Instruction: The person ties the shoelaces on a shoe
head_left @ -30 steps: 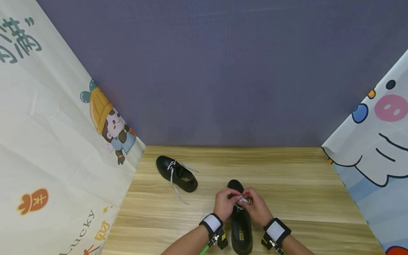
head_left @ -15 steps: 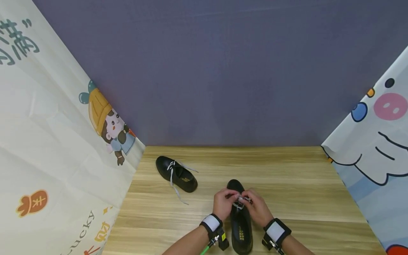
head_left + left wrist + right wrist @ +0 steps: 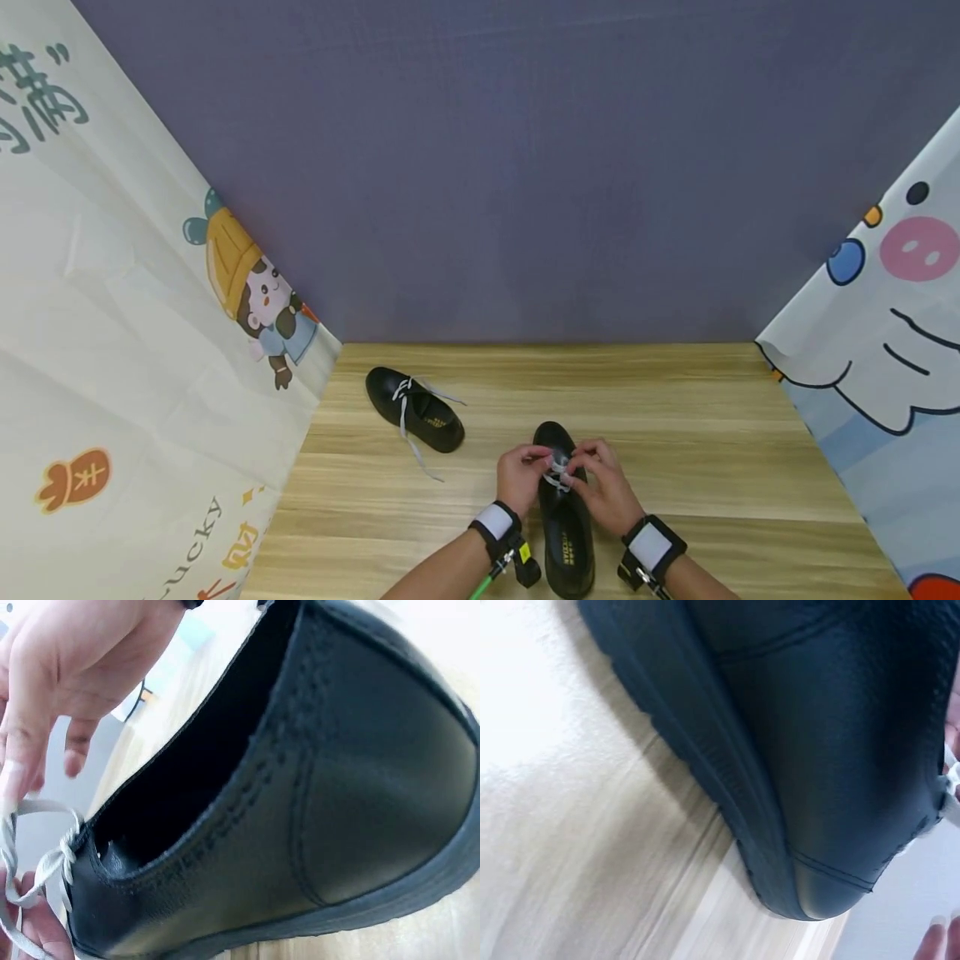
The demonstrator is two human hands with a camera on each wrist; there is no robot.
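A black leather shoe stands on the wooden floor between my forearms, its toe pointing away from me. Over its front, my left hand pinches the white shoelace from the left. From the right, my right hand holds the lace between thumb and finger. The left wrist view gives a close look at the looped shoelace, gathered at a knot above the tongue, with fingers on both sides. In the right wrist view the shoe's side fills much of the picture and mostly hides the lace.
To the left, a second black shoe lies angled, its white laces loose and trailing on the floor. A plain purple-grey panel bounds the back. Printed white sheets flank both sides.
My hands have moved slightly apart, the left one a little to the left. More of the shoelace shows between them, spread in loops over the shoe. The second shoe stays put.
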